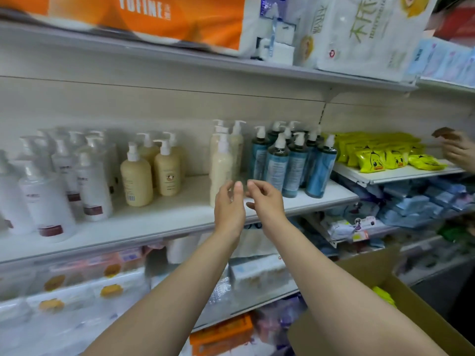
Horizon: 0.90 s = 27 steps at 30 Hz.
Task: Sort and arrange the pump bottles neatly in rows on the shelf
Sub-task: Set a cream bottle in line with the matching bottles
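Pump bottles stand in groups on the white middle shelf (164, 217): white bottles with dark red bands (46, 201) at the left, squat cream bottles (136, 176) beside them, tall slim cream bottles (222, 163) in the middle, and blue bottles (295, 165) at the right. My left hand (228, 204) and my right hand (264, 199) hover side by side in front of the tall cream bottles, fingers loosely curled, holding nothing. The left hand covers the base of the front tall cream bottle.
Another person's hand (457, 150) reaches over yellow packets (380, 155) on the shelf to the right. Tissue packs fill the top shelf (359, 34) and the lower shelves. An open cardboard box (372, 317) stands at lower right.
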Available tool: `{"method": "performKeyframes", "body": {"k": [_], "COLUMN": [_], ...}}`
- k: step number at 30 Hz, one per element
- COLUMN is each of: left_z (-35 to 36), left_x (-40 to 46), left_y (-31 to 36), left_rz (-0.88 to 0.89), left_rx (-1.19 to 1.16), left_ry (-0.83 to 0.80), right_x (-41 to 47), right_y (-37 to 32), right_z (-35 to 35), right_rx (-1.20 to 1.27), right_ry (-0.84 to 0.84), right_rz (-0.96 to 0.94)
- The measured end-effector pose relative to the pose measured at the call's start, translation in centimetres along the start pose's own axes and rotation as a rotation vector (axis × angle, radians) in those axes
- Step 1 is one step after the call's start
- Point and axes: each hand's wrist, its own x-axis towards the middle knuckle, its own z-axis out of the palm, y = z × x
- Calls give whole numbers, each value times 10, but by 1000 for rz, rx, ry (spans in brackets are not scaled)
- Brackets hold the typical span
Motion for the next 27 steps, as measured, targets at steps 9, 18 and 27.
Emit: {"method": "performKeyframes", "body": {"k": [9, 18, 27], "left_z": [33, -3, -9], "left_x": [3, 47, 88], "left_y": [-13, -22, -27], "left_rz": [-19, -22, -14], "left_rx": [17, 80, 17], "left_ry": [188, 233, 69], "right_x": [22, 39, 69], "right_y": [11, 14, 12], "right_z": [-42, 10, 35], "right_rx": [-1, -15, 3], "right_ry": [-81, -196, -207], "right_rz": [34, 42, 84]}}
